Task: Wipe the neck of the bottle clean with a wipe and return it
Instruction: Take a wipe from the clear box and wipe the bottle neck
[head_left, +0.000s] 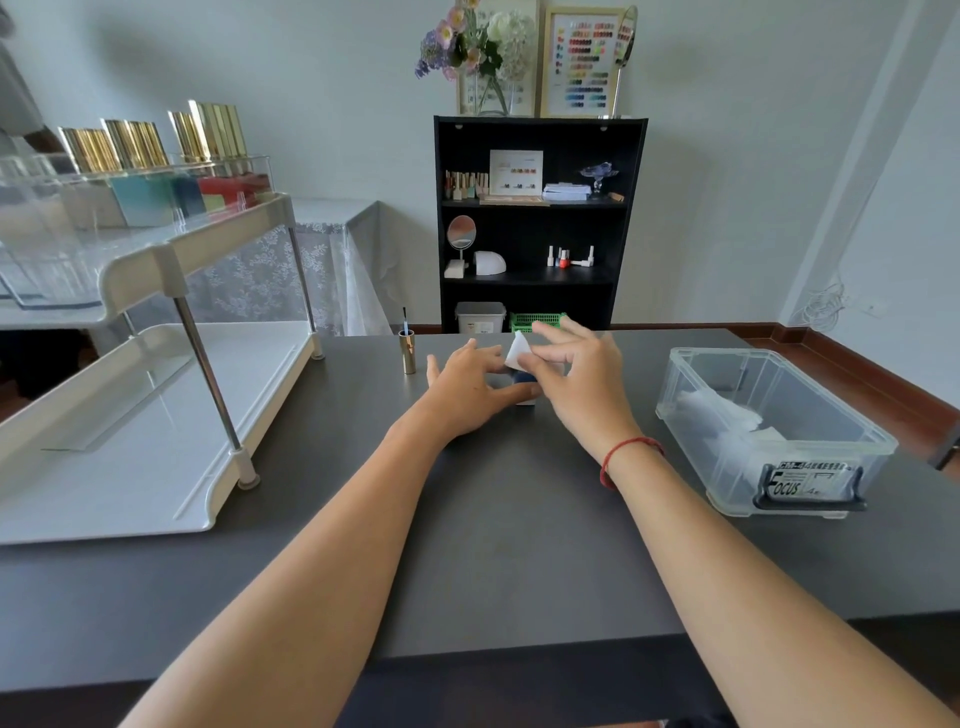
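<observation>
A small dark blue bottle stands on the grey table, mostly hidden between my hands. My left hand wraps around its left side and holds it. My right hand pinches a white wipe against the top of the bottle, fingers spread above it. The bottle's neck is covered by the wipe and cannot be seen. The gold cap with its brush stands upright on the table, apart from the bottle, to the left of my left hand.
A white two-tier rack fills the table's left side, with gold-capped bottles in a clear tray on its top shelf. A clear plastic box holding white wipes sits at the right. A black shelf unit stands behind the table.
</observation>
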